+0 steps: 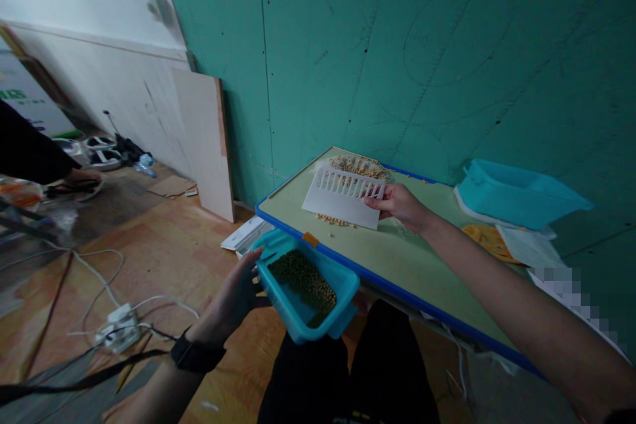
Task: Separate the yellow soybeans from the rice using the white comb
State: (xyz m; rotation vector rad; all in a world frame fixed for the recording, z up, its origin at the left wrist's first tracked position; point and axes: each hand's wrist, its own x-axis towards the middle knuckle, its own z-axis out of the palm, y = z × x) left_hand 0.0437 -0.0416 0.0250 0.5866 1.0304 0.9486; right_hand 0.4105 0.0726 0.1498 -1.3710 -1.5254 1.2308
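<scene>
My left hand (233, 301) grips the near side of a blue plastic tray (342, 281) holding dark green beans (303, 281), kept just below the table's front edge. My right hand (400, 205) holds a white comb-toothed scraper (342, 197) by its right end, standing it on the table (397, 258). A few pale beans (334, 219) lie under the scraper. A bigger heap of pale beans (358, 165) sits behind it near the far corner.
The table is green with a blue rim, against a teal wall. A blue lid or basin (517, 192), yellow item (489, 240) and papers sit at its right. A power strip (119, 326) and cables cross the wooden floor. Another person's dark sleeve (30, 152) is at left.
</scene>
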